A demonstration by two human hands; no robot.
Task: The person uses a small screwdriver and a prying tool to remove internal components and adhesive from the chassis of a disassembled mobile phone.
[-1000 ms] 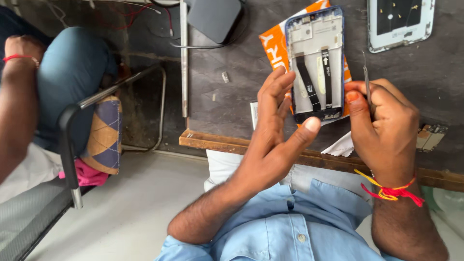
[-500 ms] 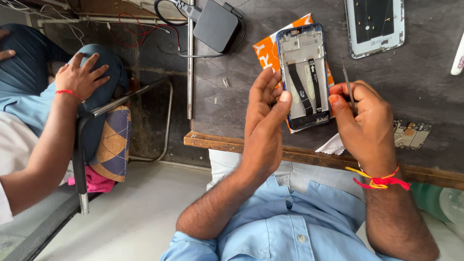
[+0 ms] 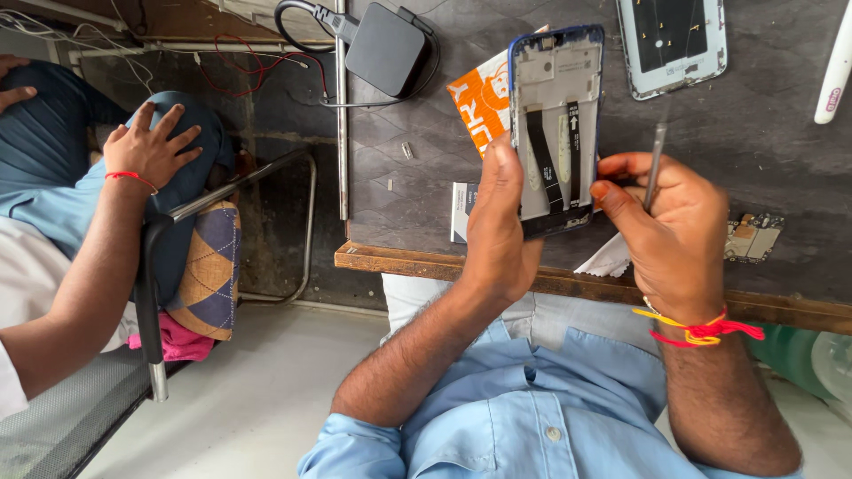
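Grip: left hand (image 3: 497, 231) clasped the opened phone frame (image 3: 556, 124); right hand (image 3: 666, 235) pinched a thin metal tool (image 3: 655, 160)
Place: frame held above the bench's (image 3: 568, 282) near edge
Nearby: black adapter (image 3: 386, 49) at far edge

A phone repair workshop: an opened phone frame (image 3: 557, 124), a second dismantled phone (image 3: 672, 44) upper right, a loose circuit board (image 3: 753, 236) on the dark workbench (image 3: 781, 160).
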